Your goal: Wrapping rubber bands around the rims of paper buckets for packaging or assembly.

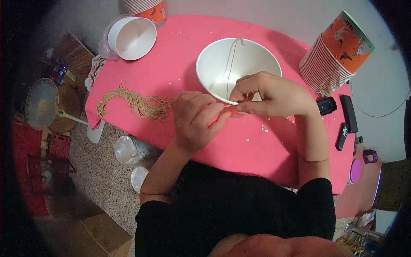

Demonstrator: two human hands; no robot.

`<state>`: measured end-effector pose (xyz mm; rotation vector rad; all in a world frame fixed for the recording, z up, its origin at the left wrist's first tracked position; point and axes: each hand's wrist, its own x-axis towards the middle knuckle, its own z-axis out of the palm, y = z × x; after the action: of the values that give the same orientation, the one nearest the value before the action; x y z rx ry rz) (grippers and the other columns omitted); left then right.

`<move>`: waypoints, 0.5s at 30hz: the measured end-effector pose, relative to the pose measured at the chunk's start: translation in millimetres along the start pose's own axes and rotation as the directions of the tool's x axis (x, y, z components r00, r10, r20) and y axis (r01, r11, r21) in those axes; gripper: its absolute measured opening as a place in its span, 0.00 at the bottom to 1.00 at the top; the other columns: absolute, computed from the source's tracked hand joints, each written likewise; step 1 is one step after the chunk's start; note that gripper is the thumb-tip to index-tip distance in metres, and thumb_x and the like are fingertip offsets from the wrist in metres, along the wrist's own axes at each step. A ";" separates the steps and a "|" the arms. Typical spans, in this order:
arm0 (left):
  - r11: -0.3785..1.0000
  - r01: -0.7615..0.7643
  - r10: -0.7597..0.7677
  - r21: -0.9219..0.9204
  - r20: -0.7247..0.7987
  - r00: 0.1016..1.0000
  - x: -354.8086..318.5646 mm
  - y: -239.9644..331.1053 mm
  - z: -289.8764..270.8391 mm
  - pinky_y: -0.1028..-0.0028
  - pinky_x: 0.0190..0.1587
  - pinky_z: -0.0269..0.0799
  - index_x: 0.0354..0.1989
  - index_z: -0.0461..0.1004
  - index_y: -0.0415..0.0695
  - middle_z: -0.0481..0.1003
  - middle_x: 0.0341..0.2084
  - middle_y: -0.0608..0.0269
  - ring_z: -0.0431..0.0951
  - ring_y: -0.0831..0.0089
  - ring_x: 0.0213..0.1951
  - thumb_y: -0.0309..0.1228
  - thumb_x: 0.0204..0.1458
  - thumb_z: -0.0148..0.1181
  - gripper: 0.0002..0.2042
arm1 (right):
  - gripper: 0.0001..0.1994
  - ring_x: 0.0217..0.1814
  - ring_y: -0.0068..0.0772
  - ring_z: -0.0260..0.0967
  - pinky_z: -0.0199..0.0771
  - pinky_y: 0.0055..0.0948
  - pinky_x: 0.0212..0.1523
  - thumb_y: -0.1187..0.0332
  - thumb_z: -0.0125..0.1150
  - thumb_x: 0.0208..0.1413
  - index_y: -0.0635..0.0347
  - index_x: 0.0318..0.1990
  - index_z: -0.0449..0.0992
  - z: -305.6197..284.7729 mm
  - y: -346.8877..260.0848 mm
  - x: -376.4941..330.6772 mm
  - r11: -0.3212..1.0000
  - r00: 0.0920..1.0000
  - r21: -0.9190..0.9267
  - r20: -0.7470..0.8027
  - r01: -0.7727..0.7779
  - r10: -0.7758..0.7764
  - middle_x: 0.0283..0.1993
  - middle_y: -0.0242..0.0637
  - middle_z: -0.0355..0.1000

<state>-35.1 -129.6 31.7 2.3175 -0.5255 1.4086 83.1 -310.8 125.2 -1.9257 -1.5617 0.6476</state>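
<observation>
A white paper bucket (259,58) lies tilted on the pink-covered table, its wide mouth toward me. A thin tan string (232,62) crosses the mouth from the far rim, where a short end sticks out, to the near rim. My right hand (272,94) pinches at that near rim, fingers inside and thumb outside, where the string ends. Against the outside of the same rim is my left hand (198,118), its fingers bent; what its fingertips hold is hidden. To the left lies a loose bundle of tan strings (135,102).
A tall stack of orange-printed paper buckets (329,60) stands at right, near a black remote (342,136). Other white buckets (143,38) stand at the back left. Small white dots (264,128) are scattered over the pink tablecloth (239,158). Plastic-wrapped stacks (124,150) stand below the left edge.
</observation>
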 end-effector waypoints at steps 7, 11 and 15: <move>0.994 -0.027 0.019 0.104 0.071 0.997 1.5 0.4 3.7 0.62 0.42 0.63 0.30 0.74 0.48 0.72 0.31 0.68 0.72 0.67 0.36 0.27 0.36 0.70 0.12 | 0.08 0.33 0.31 0.71 0.70 0.29 0.35 0.72 0.60 0.54 0.67 0.39 0.75 4.0 -6.0 -1.2 0.998 0.998 -0.055 -0.063 -0.016 0.013 0.31 0.40 0.72; 0.996 0.087 -0.086 0.009 -0.007 0.996 -2.6 -6.6 -0.2 0.64 0.38 0.66 0.29 0.72 0.45 0.72 0.30 0.64 0.72 0.64 0.33 0.24 0.39 0.68 0.10 | 0.07 0.30 0.30 0.69 0.68 0.29 0.32 0.74 0.57 0.55 0.66 0.40 0.74 5.0 -5.5 -3.0 0.993 0.974 -0.084 -0.216 -0.082 0.062 0.27 0.41 0.71; 0.922 0.318 -0.355 -0.220 -0.155 0.922 -6.3 -15.4 -15.0 0.67 0.35 0.70 0.34 0.70 0.41 0.73 0.29 0.58 0.73 0.67 0.32 0.24 0.49 0.61 0.07 | 0.07 0.27 0.29 0.68 0.67 0.28 0.29 0.76 0.58 0.53 0.65 0.40 0.74 0.1 -3.1 -7.2 0.974 0.911 -0.181 -0.409 -0.138 0.053 0.26 0.41 0.71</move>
<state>-41.5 -108.2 30.6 1.9773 -0.1792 1.3301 79.4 -317.4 127.4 -2.1333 -1.3164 0.1091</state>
